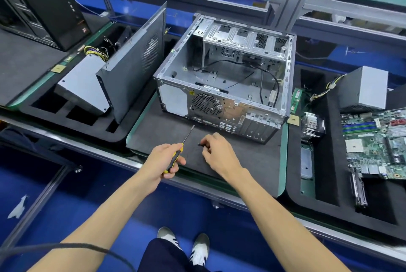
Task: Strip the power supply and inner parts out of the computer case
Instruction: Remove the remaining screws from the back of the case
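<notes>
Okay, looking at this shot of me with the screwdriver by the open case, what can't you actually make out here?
All in the head view:
- The small dark part pinched in the right hand: too small, fingers half cover it.
- Screwdriver tip type: too small.
- Inside the drive cage of the computer case: hidden by its metal wall.
- Motherboard: cut off by the right edge.
- Left tray's power supply: partly behind the leaning side panel.

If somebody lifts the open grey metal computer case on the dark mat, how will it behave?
The open grey metal computer case probably stays stiff, being a sheet-metal frame. It looks nearly empty, so likely light for its size. The loose black cables inside may swing or snag.
</notes>
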The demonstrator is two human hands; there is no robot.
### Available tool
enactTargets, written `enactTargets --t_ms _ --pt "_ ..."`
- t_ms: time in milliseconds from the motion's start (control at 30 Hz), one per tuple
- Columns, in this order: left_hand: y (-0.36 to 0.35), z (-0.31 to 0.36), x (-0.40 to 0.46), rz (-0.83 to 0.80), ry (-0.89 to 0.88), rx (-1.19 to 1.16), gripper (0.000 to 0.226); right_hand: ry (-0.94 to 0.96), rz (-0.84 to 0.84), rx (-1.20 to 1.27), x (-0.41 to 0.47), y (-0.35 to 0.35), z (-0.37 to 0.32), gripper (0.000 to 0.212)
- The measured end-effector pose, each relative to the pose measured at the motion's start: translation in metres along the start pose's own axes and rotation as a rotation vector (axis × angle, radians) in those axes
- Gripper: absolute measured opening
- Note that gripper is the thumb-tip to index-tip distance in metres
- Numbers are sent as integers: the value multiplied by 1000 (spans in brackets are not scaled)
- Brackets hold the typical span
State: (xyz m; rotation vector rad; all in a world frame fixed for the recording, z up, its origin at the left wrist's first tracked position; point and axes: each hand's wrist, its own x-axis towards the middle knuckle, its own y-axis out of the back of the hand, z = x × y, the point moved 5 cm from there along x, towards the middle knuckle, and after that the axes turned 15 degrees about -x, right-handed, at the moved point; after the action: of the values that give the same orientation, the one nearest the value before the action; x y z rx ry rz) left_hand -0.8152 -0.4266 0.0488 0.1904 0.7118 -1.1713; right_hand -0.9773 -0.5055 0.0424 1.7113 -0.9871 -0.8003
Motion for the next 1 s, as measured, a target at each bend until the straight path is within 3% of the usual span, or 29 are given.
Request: enactTargets --t_ms 333,400,567,633,700,867,933,1000 --pt "-2 2 3 -10 -8 2 24 42 -90 -23 -3 16 -8 25" --pt "0 5 5 5 -32 0 24 89 37 -71 -1 42 -20 18" --pt "1 8 10 33 -80 -49 24 235 607 -21 18 140 -51 22" --pt "1 10 11 39 -93 -58 24 241 652 -33 41 160 -53 23" --pt "1 11 13 42 -102 -57 24 202 509 -84 73 163 -50 33" --pt "1 9 17 44 -97 -73 23 109 -110 -226 134 120 -32 86" --pt "3 7 19 52 -99 -74 23 118 -230 -237 147 109 -30 93" --pt "4 5 21 61 -105 -72 23 137 -226 -224 153 106 -30 89"
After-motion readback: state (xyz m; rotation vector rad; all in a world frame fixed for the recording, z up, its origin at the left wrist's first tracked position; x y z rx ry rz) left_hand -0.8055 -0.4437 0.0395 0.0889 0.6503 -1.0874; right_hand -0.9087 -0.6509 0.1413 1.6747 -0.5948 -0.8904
